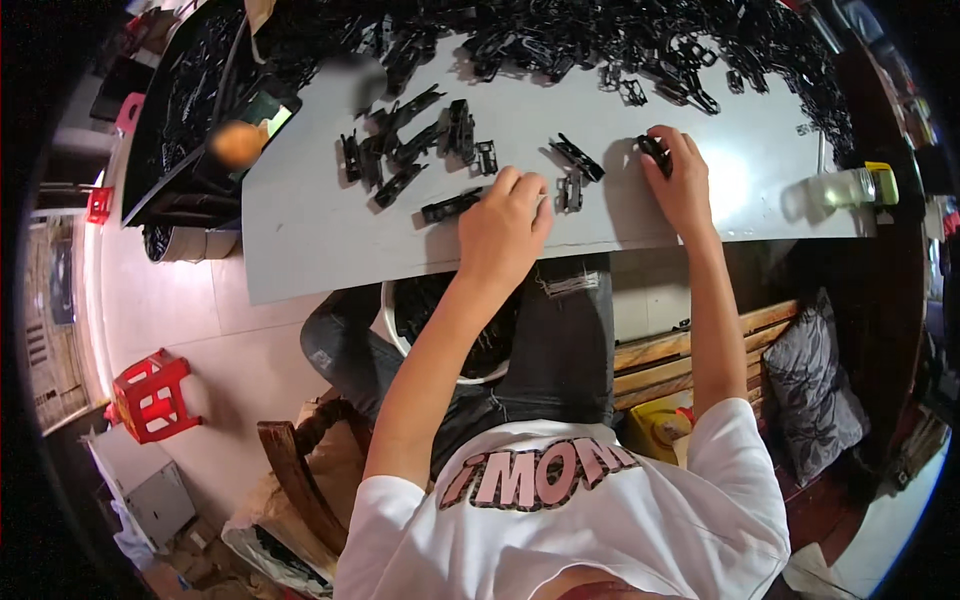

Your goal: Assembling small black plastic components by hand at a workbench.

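My left hand (pixel 507 222) is near the table's front edge, fingers curled and closed, its fingertips partly hidden. A long black clip-like piece (pixel 448 208) sticks out from under those fingers to the left. Farther right, my right hand (pixel 684 182) pinches a small dark clip-like piece (pixel 653 152) between thumb and fingers, just above the grey table (pixel 320 230). Between the hands lie a slanted black piece (pixel 577 157) and a smaller black frame-like piece (pixel 571 192). Left of them is a loose group of several similar black pieces (pixel 400 150).
A big heap of black pieces (pixel 560 40) covers the table's far side. At the right stands a clear jar (pixel 850 188) with a yellow-green end. A white-rimmed tub (pixel 388 325) of black pieces sits at my lap. Left on the floor is a red stool (pixel 157 395).
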Tool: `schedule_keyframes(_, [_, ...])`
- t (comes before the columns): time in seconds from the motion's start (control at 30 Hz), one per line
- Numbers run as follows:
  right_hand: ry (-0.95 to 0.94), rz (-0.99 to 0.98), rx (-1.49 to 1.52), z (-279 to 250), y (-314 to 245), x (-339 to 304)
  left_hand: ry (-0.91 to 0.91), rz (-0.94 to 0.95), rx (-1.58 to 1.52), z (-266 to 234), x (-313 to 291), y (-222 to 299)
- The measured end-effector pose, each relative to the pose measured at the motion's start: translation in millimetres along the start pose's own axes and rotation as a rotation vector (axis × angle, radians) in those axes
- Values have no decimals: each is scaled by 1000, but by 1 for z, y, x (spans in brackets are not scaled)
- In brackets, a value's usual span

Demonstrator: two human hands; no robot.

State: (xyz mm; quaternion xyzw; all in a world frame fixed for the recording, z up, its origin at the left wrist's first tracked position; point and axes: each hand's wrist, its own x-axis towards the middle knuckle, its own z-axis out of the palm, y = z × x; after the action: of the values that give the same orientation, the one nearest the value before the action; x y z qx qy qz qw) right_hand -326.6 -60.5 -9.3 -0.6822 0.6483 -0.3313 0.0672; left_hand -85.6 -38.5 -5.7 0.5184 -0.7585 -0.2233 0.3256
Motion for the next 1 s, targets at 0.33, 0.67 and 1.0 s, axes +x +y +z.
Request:
schedule_keyframes(0.33, [-95, 132, 525, -8, -23, -31, -222, -70, 178, 8, 8, 16])
schedule_keyframes(0.67, [-157, 204, 759, -5, -17, -46, 141, -76, 338, -59, -35, -27])
schedule_keyframes(1.0, [73, 183, 745, 8, -28, -53, 157, -94, 20, -63, -41, -45])
